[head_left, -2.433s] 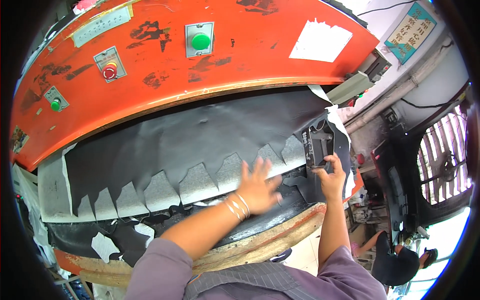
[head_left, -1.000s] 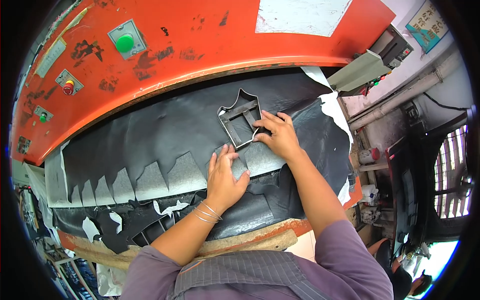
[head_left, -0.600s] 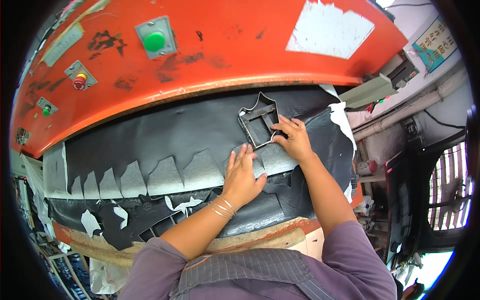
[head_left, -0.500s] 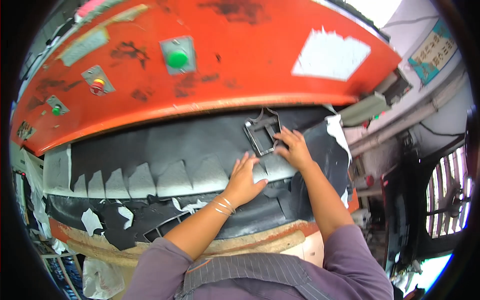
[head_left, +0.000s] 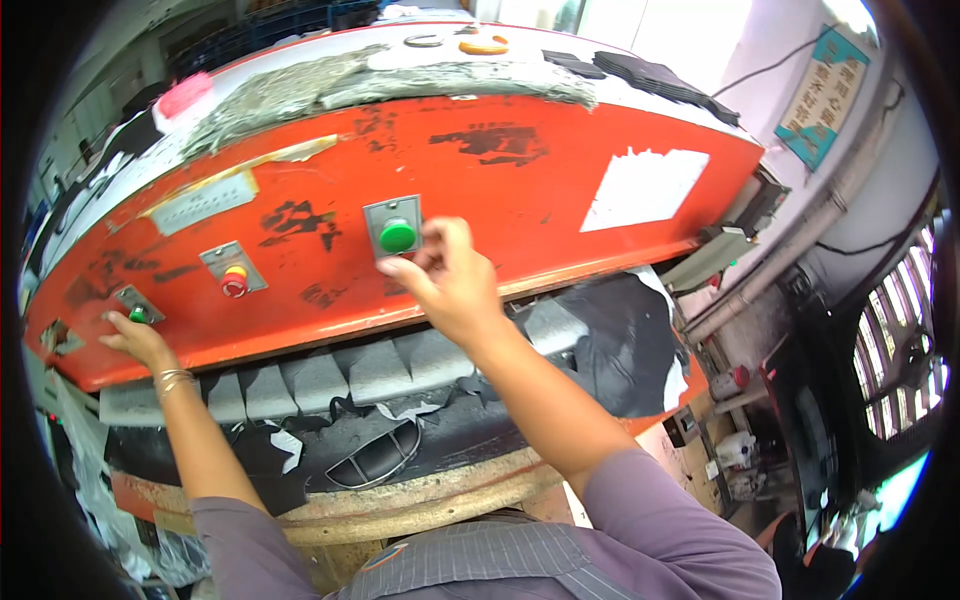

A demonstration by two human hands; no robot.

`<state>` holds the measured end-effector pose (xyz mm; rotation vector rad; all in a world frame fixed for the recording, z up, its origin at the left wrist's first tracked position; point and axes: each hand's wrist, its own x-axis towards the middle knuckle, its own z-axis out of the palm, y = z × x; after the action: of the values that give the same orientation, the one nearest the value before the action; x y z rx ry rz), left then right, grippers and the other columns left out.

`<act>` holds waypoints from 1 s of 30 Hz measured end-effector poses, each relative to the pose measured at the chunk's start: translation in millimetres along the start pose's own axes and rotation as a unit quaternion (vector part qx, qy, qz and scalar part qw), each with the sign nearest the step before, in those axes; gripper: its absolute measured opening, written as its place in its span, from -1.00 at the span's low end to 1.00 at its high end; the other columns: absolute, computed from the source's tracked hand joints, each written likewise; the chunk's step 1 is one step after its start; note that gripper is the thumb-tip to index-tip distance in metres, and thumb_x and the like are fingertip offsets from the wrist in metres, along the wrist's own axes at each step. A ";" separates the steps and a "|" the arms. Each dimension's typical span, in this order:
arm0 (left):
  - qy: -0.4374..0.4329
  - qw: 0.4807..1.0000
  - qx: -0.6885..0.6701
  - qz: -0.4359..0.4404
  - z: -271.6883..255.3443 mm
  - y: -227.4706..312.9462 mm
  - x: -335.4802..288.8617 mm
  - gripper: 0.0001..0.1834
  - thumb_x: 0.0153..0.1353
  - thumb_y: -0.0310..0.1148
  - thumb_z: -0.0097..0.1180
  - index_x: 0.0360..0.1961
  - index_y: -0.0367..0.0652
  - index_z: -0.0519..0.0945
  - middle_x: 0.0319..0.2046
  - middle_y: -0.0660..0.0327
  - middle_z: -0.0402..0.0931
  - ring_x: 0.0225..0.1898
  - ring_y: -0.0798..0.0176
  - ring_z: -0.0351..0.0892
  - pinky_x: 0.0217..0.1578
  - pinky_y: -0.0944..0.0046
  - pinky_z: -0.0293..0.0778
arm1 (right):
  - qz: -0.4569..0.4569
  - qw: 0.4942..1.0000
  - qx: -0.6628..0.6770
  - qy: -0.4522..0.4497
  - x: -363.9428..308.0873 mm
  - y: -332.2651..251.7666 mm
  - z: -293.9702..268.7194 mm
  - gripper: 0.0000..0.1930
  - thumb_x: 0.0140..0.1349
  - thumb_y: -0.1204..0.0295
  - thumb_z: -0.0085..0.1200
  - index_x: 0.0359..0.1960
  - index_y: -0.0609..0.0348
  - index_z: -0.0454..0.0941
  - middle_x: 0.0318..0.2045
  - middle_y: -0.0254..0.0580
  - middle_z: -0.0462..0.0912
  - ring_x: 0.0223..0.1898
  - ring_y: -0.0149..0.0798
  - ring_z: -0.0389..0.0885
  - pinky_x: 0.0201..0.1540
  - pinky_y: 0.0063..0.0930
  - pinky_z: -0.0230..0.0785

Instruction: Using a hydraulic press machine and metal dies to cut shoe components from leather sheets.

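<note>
My right hand (head_left: 455, 285) is raised at the large green push button (head_left: 397, 235) on the orange machine front. Its thumb lies just below the button and its bent fingers are beside it, apart from the thumb; whether they touch is unclear. My left hand (head_left: 142, 342) is at the far left, fingers stretched out, by the small green button (head_left: 138, 314). Neither hand holds anything. Beneath the orange front, black sheet material (head_left: 625, 330) lies over a pale grey board (head_left: 375, 375). The metal frame that lay on the sheet is now hidden.
A red push button (head_left: 234, 281) sits between the green ones. On the front ledge rest a metal frame with compartments (head_left: 378, 455) and black and white scraps (head_left: 286, 448). Black pieces (head_left: 650, 75) and an orange roll of tape (head_left: 484, 45) lie on the machine top. A pipe runs along the right wall.
Both hands have left the black sheet and the metal frame. My left hand went left to the small green button, my right hand up to the large one. The view has tilted upward.
</note>
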<state>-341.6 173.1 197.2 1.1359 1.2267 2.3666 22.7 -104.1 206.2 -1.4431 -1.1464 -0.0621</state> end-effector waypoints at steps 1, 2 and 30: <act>-0.045 0.993 -0.078 -0.070 11.0 17.8 -6.7 -0.19 0.37 -0.04 -0.16 0.33 -0.50 -0.11 0.36 -0.26 -0.10 0.40 -0.06 -0.08 0.37 0.13 -0.17 | 0.007 1.000 -0.020 0.020 4.9 -2.5 2.5 -0.53 0.11 0.07 0.23 -0.18 0.15 0.36 -0.56 -0.21 0.57 -0.54 -0.18 0.58 -0.47 -0.34 0.40; -0.046 0.993 -0.078 -0.070 9.8 17.9 0.0 -0.19 0.37 -0.04 -0.16 0.33 -0.50 -0.11 0.36 -0.26 -0.10 0.40 -0.06 -0.08 0.37 0.13 -0.17 | 0.007 1.000 -0.020 0.022 7.7 -4.6 6.2 -0.53 0.11 0.07 0.23 -0.18 0.15 0.36 -0.56 -0.21 0.57 -0.54 -0.18 0.58 -0.47 -0.34 0.40; -0.857 0.471 0.152 -0.142 -116.1 135.6 -272.6 -0.68 0.10 -0.16 0.24 -0.28 -0.21 0.68 -0.39 0.11 0.63 -0.39 0.16 0.61 -0.31 0.24 0.50 | 0.263 0.821 -0.096 -0.498 -100.1 44.7 -90.1 -0.47 0.03 -0.04 0.20 -0.12 0.14 0.58 -0.18 0.04 0.63 -0.04 0.08 0.54 -0.02 -0.16 0.39</act>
<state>-227.2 -121.6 118.4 2.0481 0.6665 -0.0814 51.9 -223.2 134.6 -1.9987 -1.5136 1.1192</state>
